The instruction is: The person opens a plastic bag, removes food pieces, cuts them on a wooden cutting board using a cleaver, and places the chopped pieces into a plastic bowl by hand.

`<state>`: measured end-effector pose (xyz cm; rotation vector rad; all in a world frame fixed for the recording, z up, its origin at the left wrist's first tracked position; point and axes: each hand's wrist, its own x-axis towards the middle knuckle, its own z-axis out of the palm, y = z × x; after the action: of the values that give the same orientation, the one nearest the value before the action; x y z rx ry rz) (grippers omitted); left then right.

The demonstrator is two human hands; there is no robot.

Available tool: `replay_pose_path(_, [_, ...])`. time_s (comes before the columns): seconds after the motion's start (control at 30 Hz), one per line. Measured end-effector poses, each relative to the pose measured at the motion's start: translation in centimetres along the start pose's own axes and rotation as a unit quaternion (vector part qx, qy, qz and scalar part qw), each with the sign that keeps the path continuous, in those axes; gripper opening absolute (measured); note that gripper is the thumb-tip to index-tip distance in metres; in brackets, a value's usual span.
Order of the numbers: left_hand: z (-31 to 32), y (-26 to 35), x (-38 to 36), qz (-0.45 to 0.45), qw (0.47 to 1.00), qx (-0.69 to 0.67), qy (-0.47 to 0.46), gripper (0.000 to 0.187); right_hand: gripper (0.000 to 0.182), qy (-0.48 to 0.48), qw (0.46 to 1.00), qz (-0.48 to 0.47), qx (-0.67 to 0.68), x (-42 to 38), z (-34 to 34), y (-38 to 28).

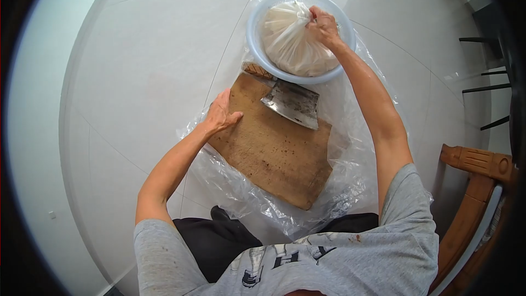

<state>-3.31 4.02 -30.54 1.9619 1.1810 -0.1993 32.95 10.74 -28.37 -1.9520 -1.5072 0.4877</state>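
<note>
My right hand is closed around the gathered neck of a white, translucent plastic bag. The bag is full and sits inside a pale blue basin; its contents cannot be made out. At the left edge of a worn wooden chopping board, my left hand rests with its thumb spread over the board's top. A cleaver with a broad, stained blade lies across the board's far side, close to the basin. Its handle is not clearly visible.
Clear plastic sheeting spreads beneath the board and basin on the tiled floor. A small brown patterned object lies between board and basin. Carved wooden furniture stands at the right, with dark chair legs beyond it.
</note>
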Motion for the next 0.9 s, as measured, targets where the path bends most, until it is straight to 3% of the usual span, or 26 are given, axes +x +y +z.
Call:
replay_pose_path(0.13, [1.0,-1.7,-1.9,0.007,0.999,0.029,0.012,0.086,0.022,0.084,0.993,0.005,0.086,-0.3,-0.4,-0.3])
replay_pose_path(0.23, [1.6,-3.2,-3.6,0.127,0.983,0.066,0.118,0.074,0.022,0.086,0.984,-0.003,0.157,0.1,-1.4,-1.4])
replay_pose_path(0.33, [-0.8,-3.0,-1.2,0.106,0.979,0.027,0.172,0.065,0.02,0.095,0.984,-0.015,0.148,-0.4,-1.3,-1.7])
replay_pose_path(0.4, [-4.3,3.0,1.9,0.015,0.974,-0.117,0.191,0.059,0.02,0.094,0.99,-0.013,0.108,-1.1,-1.3,-2.7])
replay_pose_path(0.47, [-5.5,6.0,6.5,-0.021,0.896,-0.433,0.099,0.069,0.018,0.106,0.989,-0.047,0.092,-0.8,-0.5,-2.2])
replay_pose_path(0.5, [-5.9,7.3,8.5,-0.034,0.87,-0.488,0.055,0.071,0.018,0.113,0.987,-0.067,0.097,-0.7,-0.6,-2.0])
replay_pose_path(0.53, [-5.2,8.5,10.3,-0.069,0.879,-0.461,0.098,0.063,0.018,0.112,0.984,-0.089,0.104,-0.8,-0.7,-1.4])
replay_pose_path(0.57, [-2.9,5.6,15.2,-0.008,0.887,-0.46,0.035,0.06,0.021,0.084,0.988,-0.074,0.105,-0.6,-0.9,-0.5])
replay_pose_path(0.6, [-2.9,8.1,13.8,-0.103,0.914,-0.378,0.106,0.05,0.024,0.075,0.99,-0.067,0.1,-1.3,-1.5,-0.8])
replay_pose_path(0.63, [-3.1,9.4,12.6,-0.166,0.887,-0.421,0.09,0.044,0.024,0.074,0.991,-0.047,0.097,-1.8,-1.6,-1.2])
replay_pose_path(0.67, [-0.3,8.3,15.5,-0.143,0.821,-0.546,0.09,0.04,0.023,0.069,0.991,-0.035,0.112,-2.0,-1.6,-1.4])
replay_pose_path(0.7, [-0.2,8.9,16.4,-0.171,0.859,-0.478,0.067,0.043,0.023,0.068,0.993,-0.046,0.085,-1.5,-1.5,-0.7])
replay_pose_path(0.73, [-0.9,10.2,15.2,-0.194,0.833,-0.508,0.101,0.04,0.022,0.064,0.992,-0.045,0.095,-1.5,-1.8,-1.1])
replay_pose_path(0.77, [-1.4,10.5,14.7,-0.165,0.845,-0.503,0.079,0.037,0.022,0.077,0.988,-0.055,0.125,-1.2,-1.8,-1.1])
replay_pose_path(0.9, [-2.3,12.0,12.5,-0.15,0.79,-0.578,0.137,0.031,0.022,0.098,0.985,-0.121,0.068,-2.4,-5.1,-8.0])
